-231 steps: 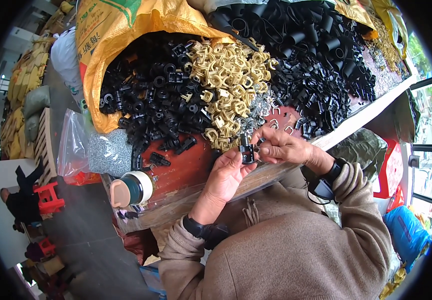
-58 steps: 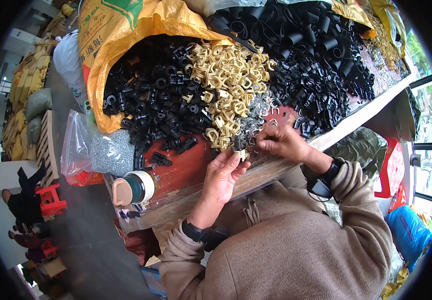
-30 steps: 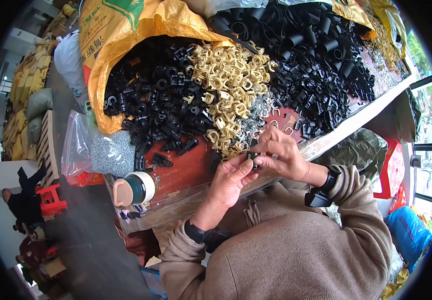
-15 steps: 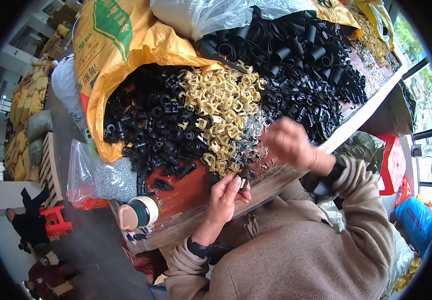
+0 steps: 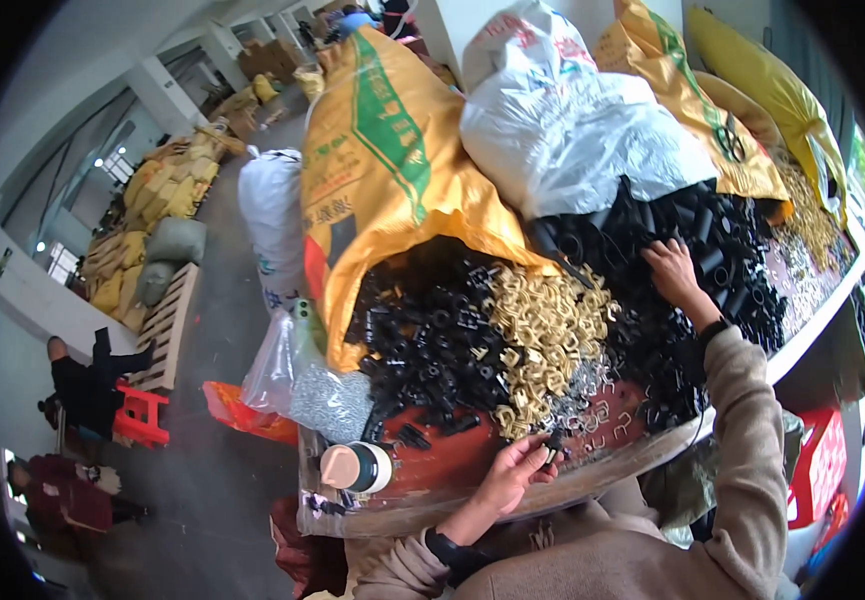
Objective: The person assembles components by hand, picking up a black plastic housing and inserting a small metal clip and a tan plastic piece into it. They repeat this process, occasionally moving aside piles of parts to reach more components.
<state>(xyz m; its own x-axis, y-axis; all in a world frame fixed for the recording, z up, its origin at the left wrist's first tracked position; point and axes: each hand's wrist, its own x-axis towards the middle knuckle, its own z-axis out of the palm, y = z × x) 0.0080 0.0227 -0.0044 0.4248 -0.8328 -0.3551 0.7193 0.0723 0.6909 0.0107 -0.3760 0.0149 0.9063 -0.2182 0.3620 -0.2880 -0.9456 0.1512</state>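
Note:
At the table's front edge, my left hand [image 5: 514, 478] pinches a small black plastic fitting [image 5: 553, 452] with a pale piece on it, between thumb and fingers. My right hand [image 5: 674, 272] is stretched out to the heap of black tubes [image 5: 709, 256], fingers slightly apart and tips among the tubes; nothing shows held in them. Between the hands lie cream-coloured plastic clips [image 5: 546, 325] in a pile, with small silvery metal clips [image 5: 592, 388] beside them. Black plastic fittings [image 5: 432, 345] spill from an orange woven sack [image 5: 377, 130] on the left.
A cup with a pink lid [image 5: 357, 467] stands near the front left edge, beside a clear bag of small grey parts [image 5: 330, 402]. A white plastic bag [image 5: 572, 130] lies behind the tubes. Left of the table are a red stool [image 5: 140, 414], a wooden pallet [image 5: 169, 330] and people.
My right hand has moved away from near my left, out to the black tubes. The left still holds the fitting. The view has shifted, showing more of the sacks and room behind.

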